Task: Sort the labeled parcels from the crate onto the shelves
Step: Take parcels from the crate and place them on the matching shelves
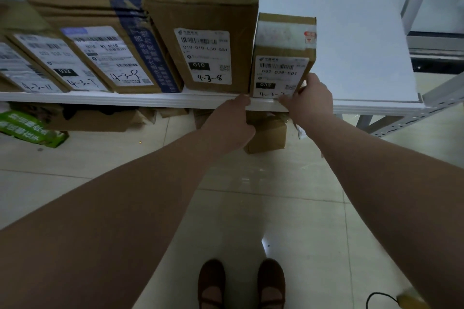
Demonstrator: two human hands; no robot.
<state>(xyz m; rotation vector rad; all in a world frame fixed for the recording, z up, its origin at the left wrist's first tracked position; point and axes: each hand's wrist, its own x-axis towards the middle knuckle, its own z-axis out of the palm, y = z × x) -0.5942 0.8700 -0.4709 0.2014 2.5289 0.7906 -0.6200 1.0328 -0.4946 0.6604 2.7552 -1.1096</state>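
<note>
small box stands upright on the white shelf, centre right of the frame, at the front edge, touching the right side of a taller box marked 4-3-8. its front label reads 032 with a handwritten 4-3-, last digit hidden by the right hand. right hand is at the box's lower right front corner, fingers curled around that corner and touching it, thumb over the label's bottom edge. left hand sits just below the shelf edge at the box's lower left corner, fingers bent narrow, fingertip touching the shelf lip; cannot tell if it touches the box. more labeled boxes line the shelf toward upper left, tilted and blurred, marked 4-3-9, 4-3-7, 4-3-11. under the shelf on the floor: a small carton behind the left hand, a green pack at left. two dark shoes at bottom centre.
</note>
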